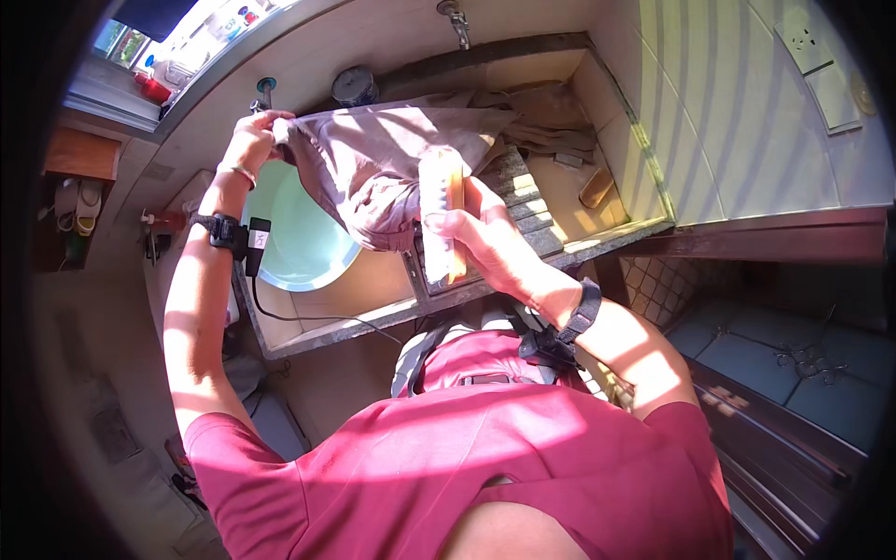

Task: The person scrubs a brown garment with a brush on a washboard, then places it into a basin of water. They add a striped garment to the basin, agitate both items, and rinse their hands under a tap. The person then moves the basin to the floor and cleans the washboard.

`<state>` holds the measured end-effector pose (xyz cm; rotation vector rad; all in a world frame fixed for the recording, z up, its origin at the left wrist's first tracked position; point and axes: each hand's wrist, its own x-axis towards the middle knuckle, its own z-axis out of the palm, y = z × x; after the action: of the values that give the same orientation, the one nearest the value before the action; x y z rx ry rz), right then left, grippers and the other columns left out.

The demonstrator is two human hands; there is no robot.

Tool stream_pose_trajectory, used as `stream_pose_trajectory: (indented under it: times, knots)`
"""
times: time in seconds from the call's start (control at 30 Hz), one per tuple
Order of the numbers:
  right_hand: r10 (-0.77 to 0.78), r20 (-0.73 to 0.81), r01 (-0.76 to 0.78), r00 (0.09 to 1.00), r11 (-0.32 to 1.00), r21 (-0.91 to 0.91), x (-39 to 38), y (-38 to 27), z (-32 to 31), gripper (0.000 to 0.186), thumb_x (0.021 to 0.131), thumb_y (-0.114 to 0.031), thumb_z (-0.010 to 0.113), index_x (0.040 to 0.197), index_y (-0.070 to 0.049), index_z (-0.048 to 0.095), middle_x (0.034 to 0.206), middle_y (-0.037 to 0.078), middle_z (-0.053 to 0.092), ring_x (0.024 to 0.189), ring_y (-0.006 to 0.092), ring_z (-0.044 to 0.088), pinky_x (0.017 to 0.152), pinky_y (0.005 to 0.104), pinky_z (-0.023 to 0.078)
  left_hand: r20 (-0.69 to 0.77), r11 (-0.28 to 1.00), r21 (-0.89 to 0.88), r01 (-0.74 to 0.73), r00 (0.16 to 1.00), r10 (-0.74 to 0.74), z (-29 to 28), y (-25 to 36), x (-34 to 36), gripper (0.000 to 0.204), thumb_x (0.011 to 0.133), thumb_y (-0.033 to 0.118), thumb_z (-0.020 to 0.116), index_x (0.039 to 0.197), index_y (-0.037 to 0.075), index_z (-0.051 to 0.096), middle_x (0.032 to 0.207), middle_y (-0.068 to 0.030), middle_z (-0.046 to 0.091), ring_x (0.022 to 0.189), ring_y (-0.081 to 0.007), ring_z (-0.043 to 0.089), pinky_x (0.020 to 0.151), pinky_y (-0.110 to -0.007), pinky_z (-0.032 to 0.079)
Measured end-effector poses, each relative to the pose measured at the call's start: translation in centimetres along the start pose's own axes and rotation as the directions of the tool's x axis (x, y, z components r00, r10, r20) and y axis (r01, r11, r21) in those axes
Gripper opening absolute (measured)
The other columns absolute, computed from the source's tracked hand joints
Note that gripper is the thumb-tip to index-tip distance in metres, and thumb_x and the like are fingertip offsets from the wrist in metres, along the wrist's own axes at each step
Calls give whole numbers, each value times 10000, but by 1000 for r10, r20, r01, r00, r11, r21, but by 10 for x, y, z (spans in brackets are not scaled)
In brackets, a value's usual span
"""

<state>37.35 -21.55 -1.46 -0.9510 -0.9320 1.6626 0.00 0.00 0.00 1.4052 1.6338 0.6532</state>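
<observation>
My left hand (257, 138) grips a corner of a mauve-grey cloth garment (373, 145), raised by the wall tap (266, 89) at the upper left of the sink. The garment stretches right across the washing area and is bunched in its middle. My right hand (471, 229) is closed around a white and orange scrubbing brush (443, 187), held upright over the edge of the ridged stone washboard (523, 205) beside the bunched cloth. A round pale plastic basin (294, 257) of water sits in the left compartment, partly hidden by the garment.
The stone sink rim (336, 322) runs in front of me. A small tub (355, 86) stands on the back ledge, below a second tap (457, 23). A brown block (595, 187) lies in the right compartment. Bottles (154, 89) sit on the windowsill, and a tiled wall (709, 112) is at right.
</observation>
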Motion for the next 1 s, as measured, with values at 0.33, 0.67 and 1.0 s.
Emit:
stream_pose_trajectory:
  times: [0.33,0.67,1.0]
  knots:
    - [120,-524,-180,843,982,-64,6,69,-144,419,874,-151,784,1179,8,545,1041,77,638,940,157,650,850,325,545,161,875,350,-334,942,295,219,-119,-79,116,902,113,695,973,64,773,932,-178,745,913,-381,731,818,-449,582]
    - [151,-529,-314,835,921,-232,32,30,-237,457,892,-103,747,1295,48,595,1049,57,667,937,122,645,839,293,530,134,615,768,-181,983,121,345,-151,-34,198,948,201,683,1096,72,699,1123,-127,690,1102,-323,666,957,-504,518]
    - [245,-602,-487,760,828,-278,86,15,-329,306,824,-109,752,1055,27,606,830,76,657,651,145,644,579,310,513,225,713,605,-353,936,272,220,-84,-73,130,875,45,624,1001,22,602,919,-215,672,787,-453,696,673,-529,564]
